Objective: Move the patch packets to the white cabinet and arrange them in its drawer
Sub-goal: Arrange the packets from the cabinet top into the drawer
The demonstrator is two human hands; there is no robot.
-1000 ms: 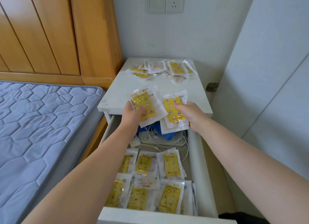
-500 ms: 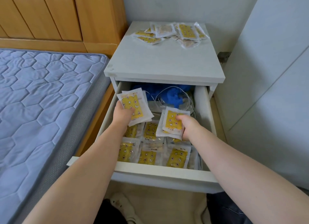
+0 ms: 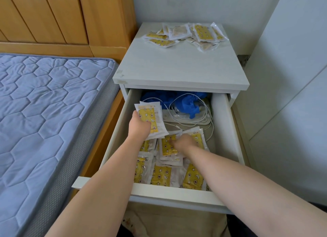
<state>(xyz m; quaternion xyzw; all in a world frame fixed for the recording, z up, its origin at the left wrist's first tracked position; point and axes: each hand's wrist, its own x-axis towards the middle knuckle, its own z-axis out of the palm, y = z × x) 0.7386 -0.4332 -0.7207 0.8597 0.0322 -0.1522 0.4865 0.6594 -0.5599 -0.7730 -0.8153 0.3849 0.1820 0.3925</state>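
1. The left hand (image 3: 139, 128) hovers over the left side of the open drawer (image 3: 177, 195). Thumb and fingers are curled round a held stack (image 3: 150, 116) of yellow patch packets, fanned a little and sticking up out of the grip, clear of the drawer floor.
2. The right hand (image 3: 184, 144) is down low in the middle of the drawer, lying on a top packet (image 3: 199, 136) that overlaps the ones beneath. The hand is blurred, so I cannot tell whether the fingers pinch that packet or just press it flat.
3. Below both hands, the laid packets (image 3: 160, 175) fill the front half of the drawer. They are clear sleeves with yellow star-printed patches, overlapping one another, and the nearest row runs along the front panel.
4. At the back of the drawer there's rumpled blue material (image 3: 185, 105) with white cables (image 3: 177, 113) looped across it. A flat white power strip (image 3: 194, 121) lies just behind the packets.
5. On top of the white cabinet (image 3: 177, 68), a loose pile (image 3: 185, 35) of more packets sits at the far edge near the wall. Some are yellow side up, some show pale backs.
6. Off to the left, a blue quilted mattress (image 3: 44, 112) meets a wooden headboard (image 3: 53, 15), and the cabinet stands just beside the bed frame.
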